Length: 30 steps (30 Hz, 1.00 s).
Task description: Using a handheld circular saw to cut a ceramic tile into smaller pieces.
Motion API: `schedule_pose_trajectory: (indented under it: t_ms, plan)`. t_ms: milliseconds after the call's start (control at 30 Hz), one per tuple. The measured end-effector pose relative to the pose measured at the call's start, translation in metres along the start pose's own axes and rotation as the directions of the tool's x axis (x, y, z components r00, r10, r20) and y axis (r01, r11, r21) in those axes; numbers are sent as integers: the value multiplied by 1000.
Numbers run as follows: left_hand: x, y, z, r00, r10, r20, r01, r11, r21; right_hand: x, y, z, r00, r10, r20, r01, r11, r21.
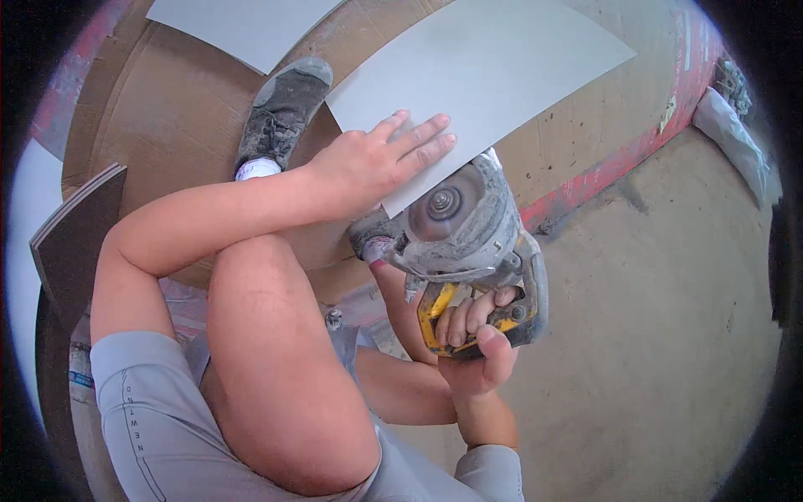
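Note:
My left hand (393, 159) lies with fingers spread on the near end of a large white board or tile (493, 58). Below it, my right hand (477, 335) is wrapped round the yellow-and-black handle of a dust-coated grey power saw (456, 251). The saw's round blade is at the board's near edge, just right of my left fingers; whether it touches the board I cannot tell.
Cardboard (142, 92) lies under the boards, with another white board (234, 25) at the top left. Dark panels (75, 243) stand at the left. My shoe (280, 109) rests on the cardboard. A white bag (728, 138) lies at the right by the dusty floor (644, 318).

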<state>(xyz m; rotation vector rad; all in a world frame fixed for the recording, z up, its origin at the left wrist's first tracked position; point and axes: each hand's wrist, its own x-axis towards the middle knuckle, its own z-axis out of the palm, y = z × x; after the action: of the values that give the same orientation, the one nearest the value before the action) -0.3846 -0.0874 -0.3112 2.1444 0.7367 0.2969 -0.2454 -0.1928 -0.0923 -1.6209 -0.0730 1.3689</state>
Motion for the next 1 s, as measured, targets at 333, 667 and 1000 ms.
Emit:
schedule_pose_trajectory:
  t_ms: [333,667,1000]
  plan:
    - [-14,-22,19,1000,8,-25,-7,1000,9,7,30,4,1000,6,1,-6,1000,-5]
    - [-10,-21,16,999,-5,-35,6,1000,27,8,28,3,1000,24,1,-24,1000,-7]
    - [-13,-12,3,999,-7,-40,7,1000,0,-4,19,9,999,37,12,-37,999,3]
